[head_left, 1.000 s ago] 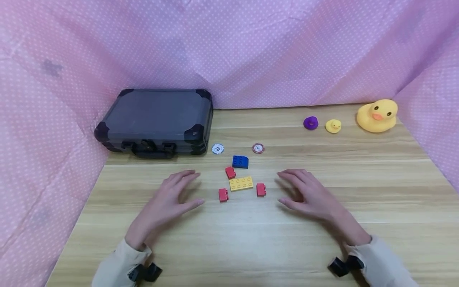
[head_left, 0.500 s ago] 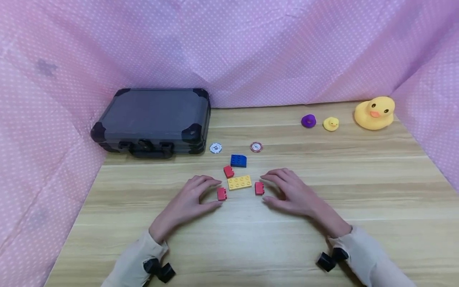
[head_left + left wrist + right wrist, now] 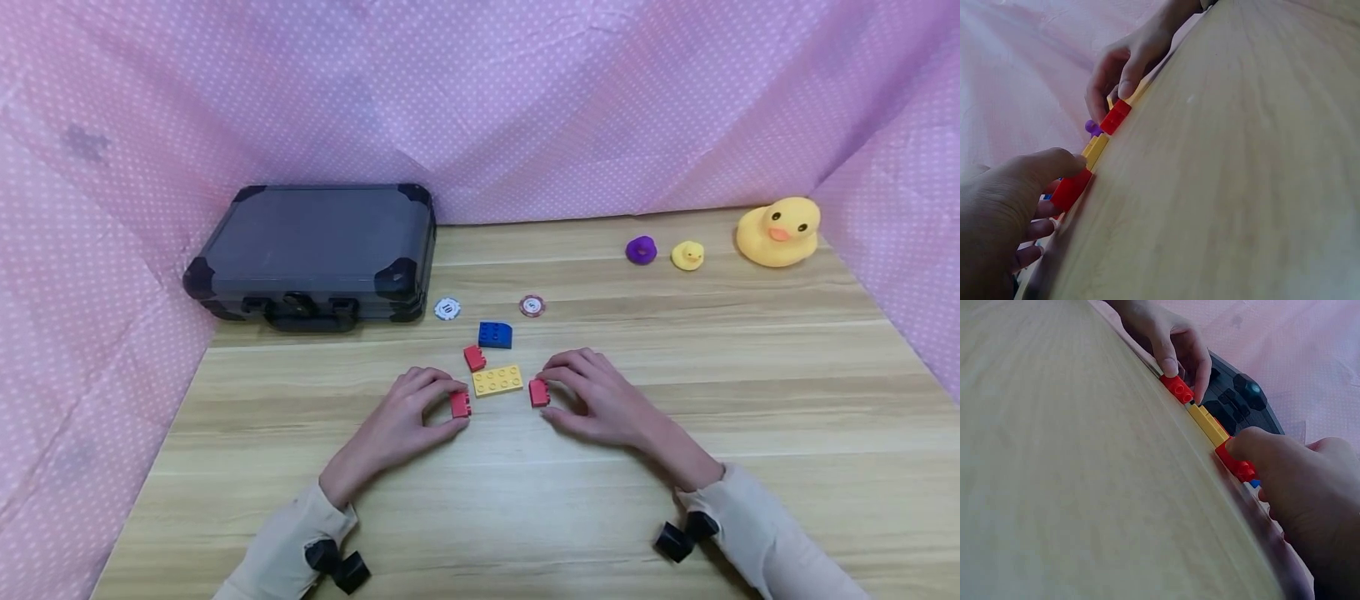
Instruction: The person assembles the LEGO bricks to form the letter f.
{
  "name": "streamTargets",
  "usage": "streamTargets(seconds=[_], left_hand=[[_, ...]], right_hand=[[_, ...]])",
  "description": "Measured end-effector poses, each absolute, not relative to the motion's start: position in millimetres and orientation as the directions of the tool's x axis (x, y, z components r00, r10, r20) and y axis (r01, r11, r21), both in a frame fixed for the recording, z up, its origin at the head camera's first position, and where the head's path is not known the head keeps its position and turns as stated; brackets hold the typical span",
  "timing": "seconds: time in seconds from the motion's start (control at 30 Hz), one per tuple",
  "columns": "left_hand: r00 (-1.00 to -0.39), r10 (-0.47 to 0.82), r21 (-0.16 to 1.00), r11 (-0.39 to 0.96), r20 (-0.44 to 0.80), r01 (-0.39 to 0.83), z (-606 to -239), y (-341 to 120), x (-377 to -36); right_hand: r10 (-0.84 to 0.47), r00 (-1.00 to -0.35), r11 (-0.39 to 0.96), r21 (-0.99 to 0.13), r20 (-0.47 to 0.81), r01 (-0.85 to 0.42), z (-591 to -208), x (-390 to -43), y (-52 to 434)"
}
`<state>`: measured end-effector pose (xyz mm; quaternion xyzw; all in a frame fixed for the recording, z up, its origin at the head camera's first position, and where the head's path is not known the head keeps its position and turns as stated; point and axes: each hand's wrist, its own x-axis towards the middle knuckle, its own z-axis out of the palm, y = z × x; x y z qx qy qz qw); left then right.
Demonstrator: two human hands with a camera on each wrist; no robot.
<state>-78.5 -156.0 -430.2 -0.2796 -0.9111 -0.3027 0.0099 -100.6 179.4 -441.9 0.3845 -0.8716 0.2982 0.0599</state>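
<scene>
My left hand has its thumb and forefinger on opposite sides of a small red toy brick, pinching it on the table. Likewise, my right hand pinches a second red brick by its near and far sides. Between the two lies a long yellow brick, studs up. A third red brick sits just beyond the yellow one's left end, with a blue brick farther back. In the left wrist view, the left thumb overlaps the top of its red brick.
A dark grey case with black corners stands at the back left. Beside it lie a white chip and a reddish chip. At the back right are a purple duck, a small yellow duck and a big yellow duck.
Both hands have moved inward from either side and their fingers have closed on the left and right red bricks. The whole head view has shifted slightly.
</scene>
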Motion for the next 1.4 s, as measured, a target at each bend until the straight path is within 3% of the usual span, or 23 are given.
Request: streamTargets(seconds=[0.93,1.4], left_hand=[[-0.854,0.498,0.615,0.629,0.151,0.476,-432.2,-152.1,-74.9],[-0.853,0.507,0.692,0.571,0.126,0.442,-429.7,-145.6,-71.5]], right_hand=[[-0.644,-0.651,0.496,-0.429,0.402,-0.755,-442.3,-101.2,175.3],[-0.636,-0.639,0.442,-0.474,0.434,-0.762,-439.3,-98.4,174.5]])
